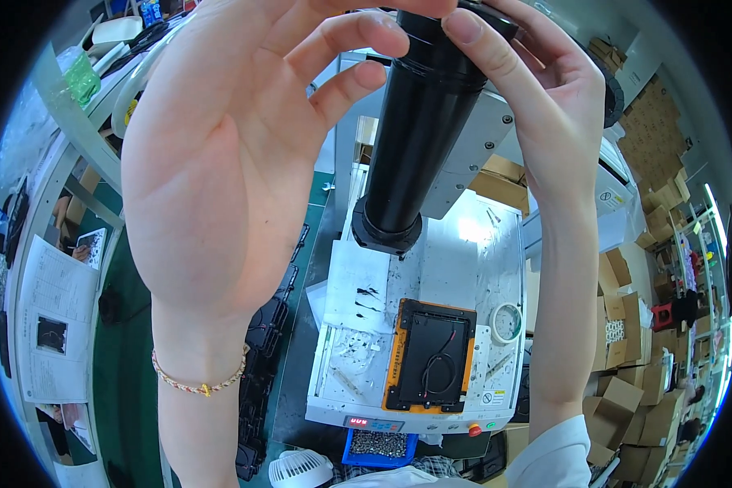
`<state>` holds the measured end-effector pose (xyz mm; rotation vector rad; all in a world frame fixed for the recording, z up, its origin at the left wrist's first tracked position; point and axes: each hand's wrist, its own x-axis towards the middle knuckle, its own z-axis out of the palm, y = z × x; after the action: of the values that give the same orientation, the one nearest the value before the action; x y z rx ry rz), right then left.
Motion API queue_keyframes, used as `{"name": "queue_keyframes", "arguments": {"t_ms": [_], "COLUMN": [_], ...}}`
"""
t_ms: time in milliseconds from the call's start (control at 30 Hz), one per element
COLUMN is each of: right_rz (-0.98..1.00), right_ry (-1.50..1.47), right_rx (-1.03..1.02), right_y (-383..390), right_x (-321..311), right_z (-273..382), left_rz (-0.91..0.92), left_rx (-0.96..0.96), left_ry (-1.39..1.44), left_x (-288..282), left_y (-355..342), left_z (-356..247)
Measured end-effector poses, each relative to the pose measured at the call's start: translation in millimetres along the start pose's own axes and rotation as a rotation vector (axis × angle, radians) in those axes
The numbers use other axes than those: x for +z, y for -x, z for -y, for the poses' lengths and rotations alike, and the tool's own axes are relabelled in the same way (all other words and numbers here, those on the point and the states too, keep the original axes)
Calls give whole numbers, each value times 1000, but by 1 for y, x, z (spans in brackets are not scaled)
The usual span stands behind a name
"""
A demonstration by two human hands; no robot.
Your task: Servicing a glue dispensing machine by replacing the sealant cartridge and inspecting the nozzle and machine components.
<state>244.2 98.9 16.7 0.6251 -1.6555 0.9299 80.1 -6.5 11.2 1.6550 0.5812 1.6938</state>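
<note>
A thick black tube (421,138) slants down from the top of the view, over a white machine bed (455,244). My right hand (557,106) is wrapped round its upper end, the thumb pressed on the near side. My left hand (228,171) is raised with the palm toward me. One of its digits lies across the tube's top, while two other bent fingertips stand just left of it. The upper part of this grip is cut off by the frame. Below, an orange and black frame (390,358) holds a black panel with a coiled cable (441,372).
A white roll of tape (506,323) lies right of the frame. The bed's front carries a red knob (474,429); a blue bin of small parts (380,447) sits below it. Black cases (264,358) line the left side. Cardboard boxes (626,407) are piled at right.
</note>
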Motion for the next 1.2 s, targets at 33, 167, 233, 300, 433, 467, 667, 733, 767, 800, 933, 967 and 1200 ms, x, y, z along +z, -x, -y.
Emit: {"name": "queue_keyframes", "arguments": {"t_ms": [33, 167, 233, 300, 433, 467, 667, 733, 767, 800, 933, 967, 1200], "right_rz": [-239, -483, -523, -561, -329, -230, 133, 355, 434, 438, 623, 606, 670], "right_ry": [406, 871, 857, 850, 887, 998, 1210, 1302, 1189, 1189, 1087, 1169, 1358], "right_rx": [252, 581, 581, 585, 905, 999, 1242, 1482, 1463, 1458, 1256, 1124, 964], "right_y": [-6, -7, -13, -23, -48, -53, -104, -117, -126, -129, -127, -119, -120], "right_x": [26, 39, 45, 47, 36, 33, 51, 50, 42, 40, 24, 21, 18], "right_z": [18, 29, 28, 33, 53, 55, 60, 59, 62, 60, 57, 57, 52], "left_rz": [-5, -16, -19, -24, -38, -43, -74, -70, -73, -78, -80, -80, -116], "left_rx": [3, -7, -7, -9, -2, -1, 28, 22, 31, 34, 45, 53, 103], "left_ry": [-14, 0, -4, 1, 3, 4, 9, 62, 52, 50, -81, -9, 483], "left_x": [-2, -4, -1, -4, -4, -5, -10, -4, -3, -3, -4, -1, -4], "left_y": [0, 1, 1, 2, 0, 1, -4, -5, -8, -9, -6, -7, -30], "left_z": [-4, 3, 1, 2, 1, 0, -3, 10, 4, 4, 18, 20, -7]}}
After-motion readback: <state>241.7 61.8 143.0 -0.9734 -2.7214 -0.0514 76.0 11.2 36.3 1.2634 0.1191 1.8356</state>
